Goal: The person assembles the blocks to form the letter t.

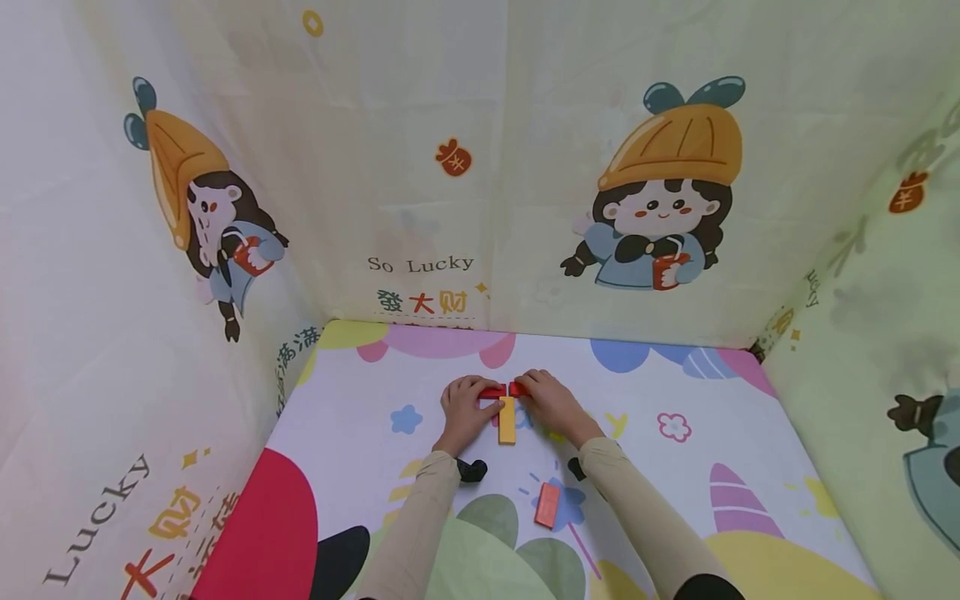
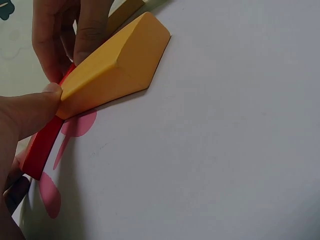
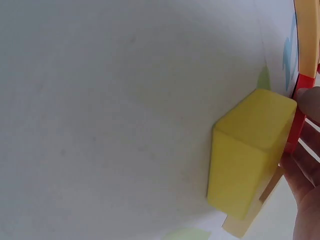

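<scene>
Two red blocks lie in line end to end on the mat, a narrow gap between them in the head view. My left hand (image 1: pixel 467 410) grips the left red block (image 2: pixel 42 150), its thumb tip at the near end of an orange block (image 2: pixel 120 62). That orange block extends toward me from the middle of the red row. My right hand (image 1: pixel 551 403) holds the right red block (image 3: pixel 296 131) between thumb and fingers. Beside those fingers stands a yellow block (image 3: pixel 250 150), with a tan block (image 3: pixel 239 226) behind it; my right hand hides both in the head view.
A salmon-pink block (image 1: pixel 547 506) lies by itself nearer me, between my forearms. The patterned mat (image 1: pixel 630 492) covers the table. Printed cloth (image 1: pixel 517 208) hangs at the back and both sides. Black wrist pieces (image 1: pixel 472 472) show under my cuffs.
</scene>
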